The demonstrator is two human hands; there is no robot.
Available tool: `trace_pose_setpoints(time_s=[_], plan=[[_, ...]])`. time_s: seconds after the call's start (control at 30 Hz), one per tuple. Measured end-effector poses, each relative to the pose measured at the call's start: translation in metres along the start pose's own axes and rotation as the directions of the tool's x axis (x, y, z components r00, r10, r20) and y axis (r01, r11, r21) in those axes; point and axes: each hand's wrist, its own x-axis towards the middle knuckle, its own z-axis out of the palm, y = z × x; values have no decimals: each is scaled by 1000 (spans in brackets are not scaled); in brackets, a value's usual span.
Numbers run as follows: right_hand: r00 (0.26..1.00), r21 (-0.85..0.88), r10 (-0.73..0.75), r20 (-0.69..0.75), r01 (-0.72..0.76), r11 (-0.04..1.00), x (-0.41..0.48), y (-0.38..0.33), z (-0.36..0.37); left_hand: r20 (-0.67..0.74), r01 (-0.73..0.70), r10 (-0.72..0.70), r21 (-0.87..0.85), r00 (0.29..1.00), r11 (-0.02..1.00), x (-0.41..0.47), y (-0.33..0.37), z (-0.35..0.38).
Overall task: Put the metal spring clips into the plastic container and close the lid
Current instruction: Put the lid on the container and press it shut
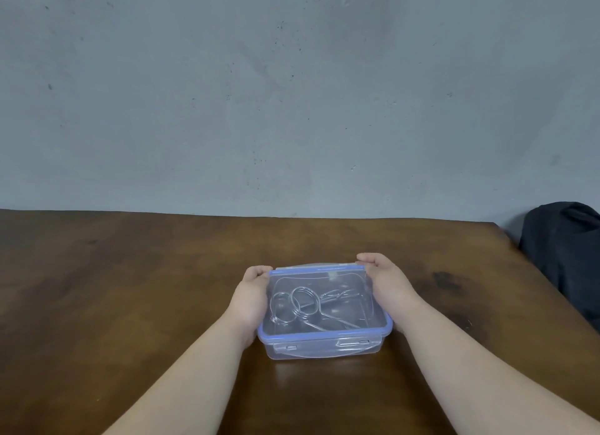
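A clear plastic container (324, 348) stands on the brown wooden table, with its blue-rimmed clear lid (324, 334) lying on top. Through the lid I see metal spring clips (300, 304) with round wire coils and long legs inside. My left hand (251, 296) clasps the container's left side, fingers curled at the far left corner. My right hand (386, 282) clasps the right side, fingers over the far right corner. The front latch flaps hang down against the front wall.
The wooden table (130, 304) runs back to a grey wall. A dark bag or cloth bundle (565, 256) sits off the table's far right corner.
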Motion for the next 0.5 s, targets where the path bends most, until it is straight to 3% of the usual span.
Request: trace_pose_setpoints(time_s=[0.1, 0.33, 0.43, 0.5], plan=[[996, 245, 13, 88, -34, 969, 4, 4, 0, 95, 35, -14, -217, 995, 976, 0, -2, 1], [989, 499, -30, 144, -46, 866, -7, 9, 0, 174, 29, 21, -282, 985, 959, 4, -4, -3], [982, 494, -38, 187, -60, 867, -9, 10, -3, 192, -24, 50, -133, 980, 991, 5, -2, -1], [977, 367, -57, 205, -23, 930, -8, 11, -6, 186, -285, 248, 212, 951, 935, 4, 1, -6]])
